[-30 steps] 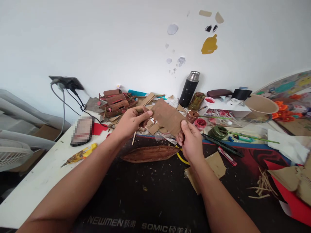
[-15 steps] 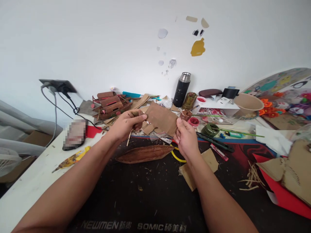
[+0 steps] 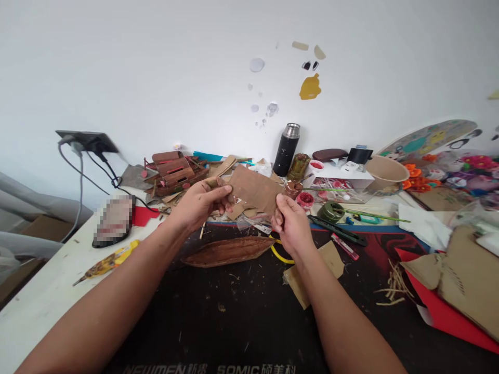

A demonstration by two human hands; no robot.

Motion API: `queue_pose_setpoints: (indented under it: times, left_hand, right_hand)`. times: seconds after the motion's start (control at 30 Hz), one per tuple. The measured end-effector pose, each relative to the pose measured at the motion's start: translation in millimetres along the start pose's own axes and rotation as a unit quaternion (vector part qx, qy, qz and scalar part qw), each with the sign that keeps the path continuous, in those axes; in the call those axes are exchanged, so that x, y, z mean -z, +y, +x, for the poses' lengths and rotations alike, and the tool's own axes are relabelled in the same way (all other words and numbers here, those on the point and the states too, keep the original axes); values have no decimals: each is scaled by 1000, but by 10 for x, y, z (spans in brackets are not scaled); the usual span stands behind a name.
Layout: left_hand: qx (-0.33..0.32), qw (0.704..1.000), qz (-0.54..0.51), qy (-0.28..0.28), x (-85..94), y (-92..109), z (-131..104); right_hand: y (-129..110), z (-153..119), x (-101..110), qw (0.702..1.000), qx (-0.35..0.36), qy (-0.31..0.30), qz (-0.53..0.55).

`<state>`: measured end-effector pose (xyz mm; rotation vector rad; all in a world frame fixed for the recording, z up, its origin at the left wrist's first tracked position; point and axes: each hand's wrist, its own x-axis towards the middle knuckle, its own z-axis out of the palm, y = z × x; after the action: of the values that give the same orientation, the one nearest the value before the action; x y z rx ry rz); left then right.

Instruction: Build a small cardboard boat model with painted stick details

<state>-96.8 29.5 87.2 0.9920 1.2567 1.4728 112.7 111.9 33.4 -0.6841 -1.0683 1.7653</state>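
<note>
1. L hand [image 3: 202,201]: thumb + fingers closed in a pinch on card [image 3: 255,189], L end.
2. R hand [image 3: 294,221]: same pinch, R end; card held up btwn both hands' fingertips.
3. Hull [image 3: 230,251] on mat [image 3: 218,332], nearer wearer than fingertips.
4. Keep grip light, even w/ both thumbs; inward squeeze prob. bows card.

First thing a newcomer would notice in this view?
Probably the brown card, held up mid-view between the left hand and the right hand. Just below it, the reddish-brown boat-shaped piece lies on the dark mat. Then the yellow cutout, bright on the pale wall above the black flask.
</note>
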Motion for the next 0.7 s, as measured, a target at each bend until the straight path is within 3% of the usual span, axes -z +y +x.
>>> queue_pose_setpoints:
  times: [0.13,0.33,0.5,0.7]
  left_hand:
    - [59,997,21,-45,95,29,-7]
    - [50,999,10,-9,241,34,40]
    - [45,997,62,3,223,39,45]
    - [7,998,64,23,171,26,66]
  right_hand:
    - [4,29,21,999,25,17,-23]
    - [66,26,24,995,43,-19,-87]
    - [63,-2,17,997,27,-15,-77]
    - [64,-28,-11,997,-13,-54,-57]
